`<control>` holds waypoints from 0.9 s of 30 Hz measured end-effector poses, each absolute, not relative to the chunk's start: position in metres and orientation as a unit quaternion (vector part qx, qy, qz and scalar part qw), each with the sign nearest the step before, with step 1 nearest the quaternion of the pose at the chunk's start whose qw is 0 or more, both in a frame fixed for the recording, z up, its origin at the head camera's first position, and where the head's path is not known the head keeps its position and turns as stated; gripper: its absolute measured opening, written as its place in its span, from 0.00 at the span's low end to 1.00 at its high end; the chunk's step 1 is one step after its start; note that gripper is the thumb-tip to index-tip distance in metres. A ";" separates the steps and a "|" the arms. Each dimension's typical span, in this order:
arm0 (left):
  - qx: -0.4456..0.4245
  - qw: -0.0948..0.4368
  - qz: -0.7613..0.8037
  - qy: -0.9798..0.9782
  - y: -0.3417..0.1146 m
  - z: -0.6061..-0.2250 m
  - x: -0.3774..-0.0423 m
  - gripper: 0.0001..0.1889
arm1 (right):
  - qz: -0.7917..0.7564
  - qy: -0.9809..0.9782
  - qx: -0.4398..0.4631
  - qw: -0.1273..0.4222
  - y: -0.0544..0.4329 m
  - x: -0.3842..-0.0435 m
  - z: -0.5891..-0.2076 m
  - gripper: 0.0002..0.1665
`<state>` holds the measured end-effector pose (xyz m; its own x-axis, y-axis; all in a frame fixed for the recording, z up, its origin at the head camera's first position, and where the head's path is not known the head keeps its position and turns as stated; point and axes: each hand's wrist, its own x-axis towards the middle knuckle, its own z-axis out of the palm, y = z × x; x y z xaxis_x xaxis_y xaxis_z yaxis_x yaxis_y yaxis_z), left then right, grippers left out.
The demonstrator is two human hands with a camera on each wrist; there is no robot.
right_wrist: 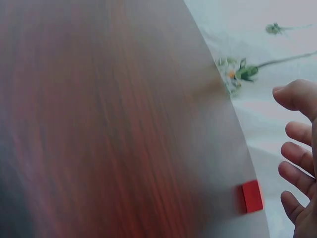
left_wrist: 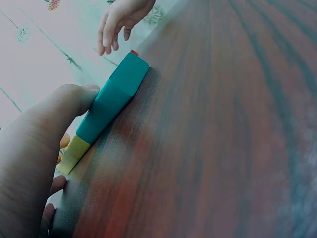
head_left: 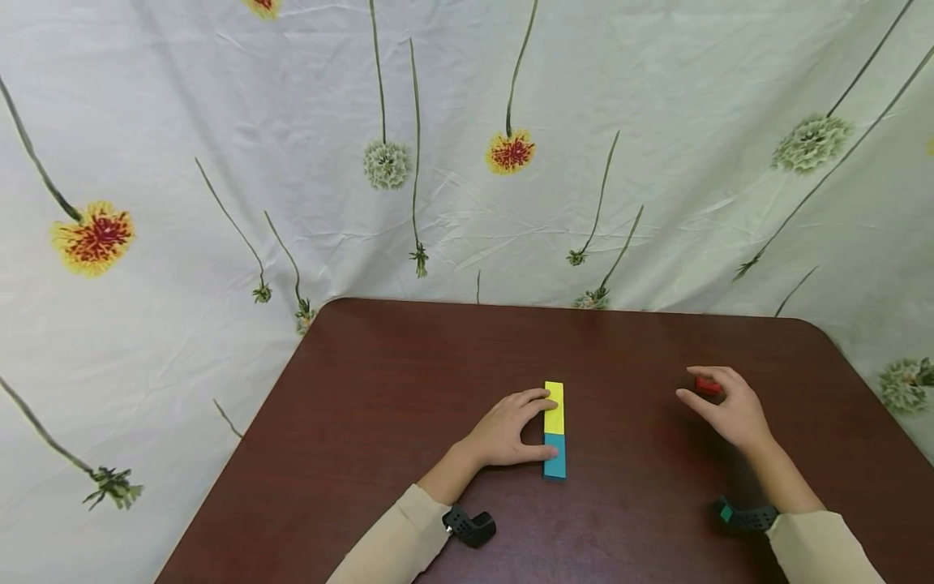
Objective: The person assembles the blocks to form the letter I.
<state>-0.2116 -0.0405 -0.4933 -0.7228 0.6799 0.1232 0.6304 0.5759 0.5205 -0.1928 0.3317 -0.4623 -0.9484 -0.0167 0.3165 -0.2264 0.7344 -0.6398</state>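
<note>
A yellow block (head_left: 554, 420) and a blue block (head_left: 555, 467) lie end to end on the table, forming one straight strip, the yellow piece farther from the person and the blue one nearer. The left hand (head_left: 507, 430) reaches to them from the left: its fingertips rest on the yellow block and its thumb touches the blue one, with a wide gap between thumb and fingers.

Well apart to the right, a red block (head_left: 707, 386) lies by itself on the table. The right hand (head_left: 737, 414) is around it with thumb and fingers spread wide; the head view shows the block in the gap between them, while the right wrist view shows it apart from the fingertips.

Both forearms wear pale sleeves (head_left: 397, 539), with a dark band (head_left: 470, 527) by the left wrist and another by the right. The dark reddish-brown table (head_left: 365, 389) has rounded far corners, and behind it hangs a white cloth (head_left: 292, 97) printed with long-stemmed flowers.
</note>
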 end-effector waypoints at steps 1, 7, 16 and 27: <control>0.369 0.046 0.275 0.887 -0.041 -0.493 -0.211 0.36 | 0.355 -0.921 0.063 0.146 0.334 -0.193 -0.462 0.26; 0.371 0.045 0.275 0.886 -0.041 -0.495 -0.207 0.35 | 0.343 -0.927 0.051 0.139 0.348 -0.195 -0.468 0.29; 0.372 0.040 0.274 0.886 -0.041 -0.496 -0.208 0.35 | 0.340 -0.934 0.026 0.102 0.362 -0.199 -0.478 0.34; 0.374 0.038 0.274 0.885 -0.041 -0.494 -0.210 0.35 | 0.352 -0.931 0.000 0.097 0.367 -0.202 -0.484 0.34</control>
<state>-0.2104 -0.0412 -0.4943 -0.7167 0.6836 0.1377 0.6417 0.5693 0.5138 -0.2024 0.3669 -0.4835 -0.9812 0.0685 0.1806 -0.0681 0.7521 -0.6555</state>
